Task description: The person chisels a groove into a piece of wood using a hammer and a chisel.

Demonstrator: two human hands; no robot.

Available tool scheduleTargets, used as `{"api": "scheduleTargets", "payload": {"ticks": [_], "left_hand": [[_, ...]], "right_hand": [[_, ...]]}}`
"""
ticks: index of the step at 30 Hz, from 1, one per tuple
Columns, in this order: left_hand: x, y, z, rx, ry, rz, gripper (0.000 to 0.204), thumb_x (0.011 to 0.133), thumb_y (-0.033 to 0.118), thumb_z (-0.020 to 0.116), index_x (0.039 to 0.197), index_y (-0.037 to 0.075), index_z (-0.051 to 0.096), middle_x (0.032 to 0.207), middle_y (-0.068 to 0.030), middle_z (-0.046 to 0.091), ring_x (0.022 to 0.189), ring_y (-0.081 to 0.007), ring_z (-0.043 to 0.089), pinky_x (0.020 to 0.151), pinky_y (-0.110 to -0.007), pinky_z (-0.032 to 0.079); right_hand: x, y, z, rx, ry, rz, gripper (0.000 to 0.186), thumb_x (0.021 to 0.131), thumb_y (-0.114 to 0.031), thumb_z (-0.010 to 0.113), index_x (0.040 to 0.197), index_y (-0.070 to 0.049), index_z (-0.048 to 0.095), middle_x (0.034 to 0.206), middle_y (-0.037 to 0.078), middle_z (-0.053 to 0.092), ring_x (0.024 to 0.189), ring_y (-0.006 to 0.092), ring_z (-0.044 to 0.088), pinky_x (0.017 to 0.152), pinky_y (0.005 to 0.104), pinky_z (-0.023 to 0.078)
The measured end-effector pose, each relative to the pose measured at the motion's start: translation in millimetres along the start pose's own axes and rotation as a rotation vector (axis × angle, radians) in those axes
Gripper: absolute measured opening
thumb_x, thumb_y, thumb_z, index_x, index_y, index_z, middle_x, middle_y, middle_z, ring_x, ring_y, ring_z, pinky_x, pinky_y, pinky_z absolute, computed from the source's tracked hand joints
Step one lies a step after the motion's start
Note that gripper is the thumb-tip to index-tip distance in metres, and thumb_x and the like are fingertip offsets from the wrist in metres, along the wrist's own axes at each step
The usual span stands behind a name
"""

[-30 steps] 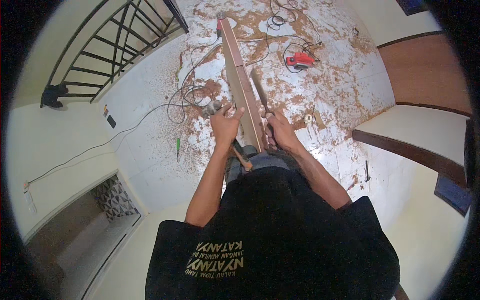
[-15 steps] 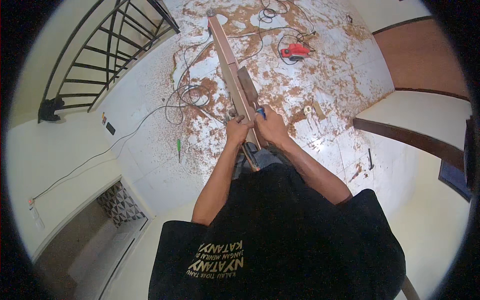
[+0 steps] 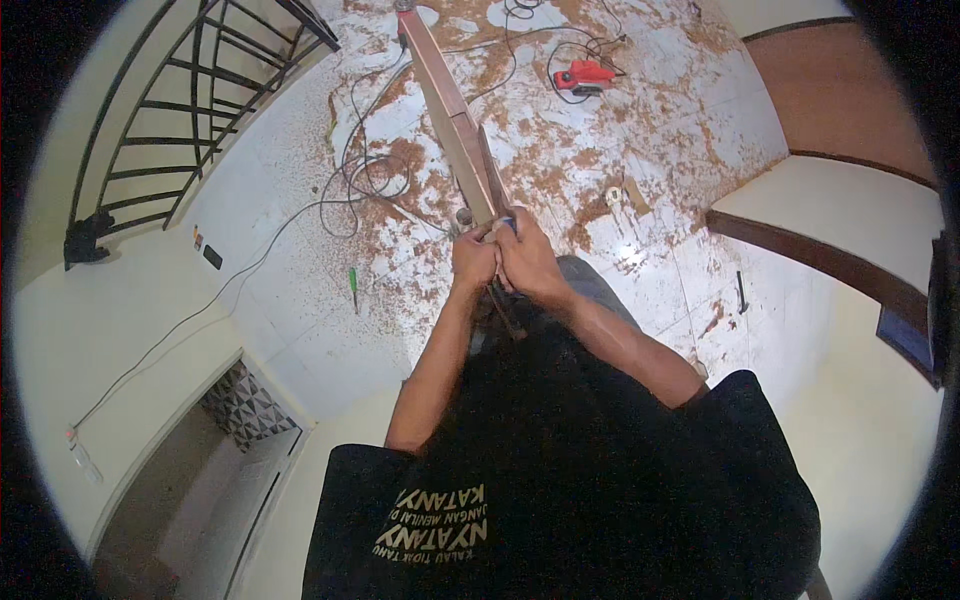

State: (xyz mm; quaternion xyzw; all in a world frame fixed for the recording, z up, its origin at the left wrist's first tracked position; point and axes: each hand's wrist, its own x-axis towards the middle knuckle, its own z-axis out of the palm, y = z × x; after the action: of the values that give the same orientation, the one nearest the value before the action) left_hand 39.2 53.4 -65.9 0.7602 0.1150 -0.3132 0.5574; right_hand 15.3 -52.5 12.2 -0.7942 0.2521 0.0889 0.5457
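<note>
A long, narrow wooden beam (image 3: 440,90) runs away from my body, its near end close to my lap. My left hand (image 3: 475,260) is closed round the beam's near part. Right beside it, my right hand (image 3: 530,262) is closed on the blue handle of a flat-bladed tool (image 3: 491,170). The brownish blade points away from me along the beam's right side, seen nearly edge-on. Whether it is a saw or a knife I cannot make out. Both hands nearly touch, and my fingers hide most of the handle.
Brown shavings cover the white tiled floor (image 3: 290,290). A red power tool (image 3: 585,76) lies at the far right of the beam, with cords (image 3: 350,200) looping leftward. A green-handled screwdriver (image 3: 353,285) lies at left, a dark bar (image 3: 741,292) at right. A black metal railing (image 3: 190,110) stands at far left.
The blade has turned from showing its broad face to nearly edge-on, against the beam. My right hand has shifted slightly left, closer to my left hand.
</note>
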Motion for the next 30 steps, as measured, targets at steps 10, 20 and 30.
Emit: {"api": "scheduleTargets", "payload": {"ticks": [10,20,30], "left_hand": [[15,-23,14,-0.23,-0.074,-0.071,0.021,0.091,0.017,0.061,0.102,0.002,0.07,0.067,-0.0061,0.065,0.052,-0.0125,0.058,0.045,-0.029,0.042],[-10,14,20,-0.467,-0.174,0.039,0.017,0.093,0.016,0.063,0.087,0.001,0.067,0.075,-0.0005,0.062,0.066,-0.0066,0.054,0.054,-0.025,0.042],[37,-76,33,-0.424,-0.167,-0.117,0.025,0.097,0.026,0.052,0.101,0.004,0.064,0.092,-0.0098,0.068,0.08,-0.0255,0.068,0.067,-0.037,0.054]], "right_hand": [[9,23,20,-0.069,0.069,0.002,0.028,0.099,-0.021,0.044,0.111,0.004,0.048,0.063,0.011,0.054,0.05,0.0193,0.056,0.049,0.0366,0.045],[14,17,8,-0.109,0.153,-0.076,0.036,0.097,-0.021,0.043,0.121,0.005,0.051,0.078,0.018,0.062,0.064,0.0234,0.062,0.063,0.0364,0.05],[31,15,16,0.126,0.065,0.038,0.032,0.098,-0.015,0.043,0.124,0.003,0.046,0.075,0.011,0.058,0.062,0.0138,0.055,0.057,0.0312,0.046]]}}
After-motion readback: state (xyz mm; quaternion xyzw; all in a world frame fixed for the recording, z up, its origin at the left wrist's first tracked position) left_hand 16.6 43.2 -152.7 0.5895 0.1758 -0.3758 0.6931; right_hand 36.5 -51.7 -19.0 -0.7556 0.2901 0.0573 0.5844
